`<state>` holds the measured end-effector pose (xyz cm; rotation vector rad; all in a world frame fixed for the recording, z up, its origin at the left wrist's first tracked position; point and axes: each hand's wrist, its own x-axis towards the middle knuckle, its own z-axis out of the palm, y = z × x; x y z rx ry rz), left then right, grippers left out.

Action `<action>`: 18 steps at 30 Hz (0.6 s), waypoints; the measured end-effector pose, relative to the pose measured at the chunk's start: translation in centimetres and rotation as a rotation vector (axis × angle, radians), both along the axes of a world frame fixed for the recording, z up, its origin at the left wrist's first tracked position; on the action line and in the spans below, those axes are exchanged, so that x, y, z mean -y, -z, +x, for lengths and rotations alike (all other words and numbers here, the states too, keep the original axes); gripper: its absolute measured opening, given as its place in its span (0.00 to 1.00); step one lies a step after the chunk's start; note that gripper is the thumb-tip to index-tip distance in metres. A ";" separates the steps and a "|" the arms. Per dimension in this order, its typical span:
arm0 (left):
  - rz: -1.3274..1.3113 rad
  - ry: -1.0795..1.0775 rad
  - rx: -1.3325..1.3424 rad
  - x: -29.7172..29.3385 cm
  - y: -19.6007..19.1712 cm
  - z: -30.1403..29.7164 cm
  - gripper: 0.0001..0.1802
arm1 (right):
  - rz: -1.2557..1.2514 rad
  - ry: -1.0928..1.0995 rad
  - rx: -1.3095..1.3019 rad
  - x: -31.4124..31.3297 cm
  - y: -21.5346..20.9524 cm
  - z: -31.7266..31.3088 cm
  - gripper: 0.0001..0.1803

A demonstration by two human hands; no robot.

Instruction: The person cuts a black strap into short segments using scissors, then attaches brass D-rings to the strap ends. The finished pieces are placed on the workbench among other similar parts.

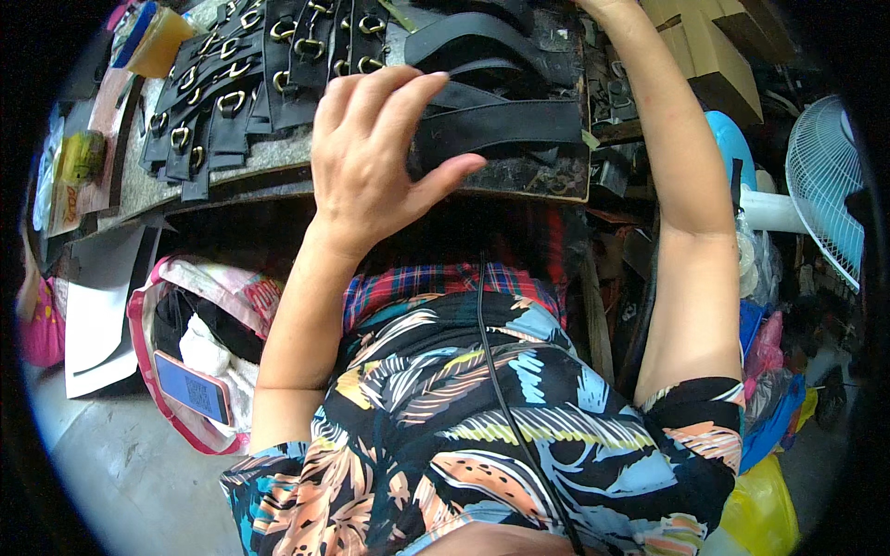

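- The left hand [363, 167] is hovering or resting over the front of the worktable [278, 153], its back facing up; contact with anything beneath is staying hard to tell.
- Its fingers are spreading loosely and bending a little, the thumb standing well apart and pointing right; the gap between them is showing wide, and nothing is appearing in its grasp.
- The right forearm [672, 120] is reaching up past the table's right side, and the right hand is passing beyond the top edge, so its grip cannot be told.
- The black strap [519, 122] is lying at the table's front right, just beside the left hand, its left part running behind the thumb and fingers.
- Its long axis is running left to right, roughly along the table's front edge, with one end pointing toward the right corner.
- A curved band [473, 35] is arching behind it, also lying mostly crosswise.
- Left of the hand, black pieces with metal rings [230, 130] are lying close together in overlapping rows, many of their ends pointing toward the person.
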<state>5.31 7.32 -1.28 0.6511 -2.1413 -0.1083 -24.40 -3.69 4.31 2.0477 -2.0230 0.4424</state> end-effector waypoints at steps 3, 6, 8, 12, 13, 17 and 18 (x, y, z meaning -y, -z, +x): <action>0.009 0.085 -0.327 0.2 0.4 0.9 0.19 | 0.166 0.041 0.043 -0.1 0.2 0.8 0.19; 0.049 0.036 -0.482 -0.5 0.6 1.8 0.15 | 0.237 0.066 -0.007 0.0 0.0 1.3 0.20; 0.031 -0.013 -0.408 -1.2 0.3 2.0 0.15 | 0.269 0.054 -0.028 0.4 -0.1 1.0 0.22; 0.039 -0.192 0.012 -2.2 -0.6 1.2 0.19 | 0.262 0.017 0.036 2.2 0.5 -0.8 0.17; 0.002 -0.198 0.063 -2.4 -0.8 0.7 0.20 | 0.265 0.025 0.069 2.7 0.7 -1.4 0.16; 0.010 -0.247 0.181 -3.0 -0.9 -0.2 0.23 | 0.274 -0.102 0.432 3.4 0.8 -3.4 0.13; 0.018 -0.257 0.189 -3.1 -0.8 -0.3 0.22 | 0.241 -0.104 0.531 2.5 0.4 -4.0 0.12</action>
